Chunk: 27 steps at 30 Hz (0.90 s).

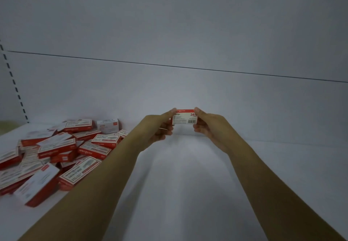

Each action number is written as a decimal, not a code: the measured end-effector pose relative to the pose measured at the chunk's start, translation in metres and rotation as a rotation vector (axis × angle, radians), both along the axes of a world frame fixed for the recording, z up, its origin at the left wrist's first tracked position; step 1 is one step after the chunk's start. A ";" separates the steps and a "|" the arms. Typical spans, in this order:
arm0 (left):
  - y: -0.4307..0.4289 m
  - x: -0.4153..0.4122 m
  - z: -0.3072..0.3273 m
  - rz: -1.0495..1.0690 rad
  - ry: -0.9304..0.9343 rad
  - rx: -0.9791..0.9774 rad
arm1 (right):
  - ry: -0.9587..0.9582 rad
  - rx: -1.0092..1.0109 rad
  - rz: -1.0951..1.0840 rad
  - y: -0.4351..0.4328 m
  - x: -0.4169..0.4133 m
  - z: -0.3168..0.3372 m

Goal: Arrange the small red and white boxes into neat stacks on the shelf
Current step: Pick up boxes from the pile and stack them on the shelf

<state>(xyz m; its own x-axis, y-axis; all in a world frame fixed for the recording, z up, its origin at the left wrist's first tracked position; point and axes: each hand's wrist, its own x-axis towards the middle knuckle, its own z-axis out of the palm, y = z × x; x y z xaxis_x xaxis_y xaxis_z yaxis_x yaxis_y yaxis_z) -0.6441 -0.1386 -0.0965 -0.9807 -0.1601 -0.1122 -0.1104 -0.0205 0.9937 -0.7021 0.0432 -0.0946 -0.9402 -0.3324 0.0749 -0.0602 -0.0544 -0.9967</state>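
One red and white box (185, 116) is pinched at its ends between the left hand (161, 127) and right hand (208, 125), far over the bare shelf (188, 184), probably to square it for a first stack. The loose pile (56, 152) lies at near left.

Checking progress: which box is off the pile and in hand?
The box held between the left hand and right hand, barcode face toward the camera, near the back wall. All others lie in the pile at left.
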 end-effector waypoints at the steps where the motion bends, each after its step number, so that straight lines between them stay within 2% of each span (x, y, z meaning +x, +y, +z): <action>1: 0.002 -0.002 -0.002 0.011 -0.027 0.006 | -0.041 -0.018 -0.008 -0.002 0.000 -0.003; 5: 0.002 -0.006 -0.011 0.006 -0.080 0.074 | -0.126 -0.055 -0.034 -0.007 0.001 -0.013; 10: 0.002 -0.008 -0.021 -0.024 -0.046 0.165 | -0.113 -0.117 -0.020 -0.006 0.001 -0.024; 14: 0.000 -0.007 -0.032 -0.087 0.070 0.274 | 0.064 -0.174 -0.048 -0.002 0.004 -0.024; 22: 0.010 -0.009 -0.047 -0.124 0.159 0.282 | 0.545 0.202 0.036 -0.024 0.024 -0.016; 27: 0.002 -0.011 -0.047 -0.068 0.175 0.296 | 0.591 0.222 0.024 -0.021 0.022 -0.014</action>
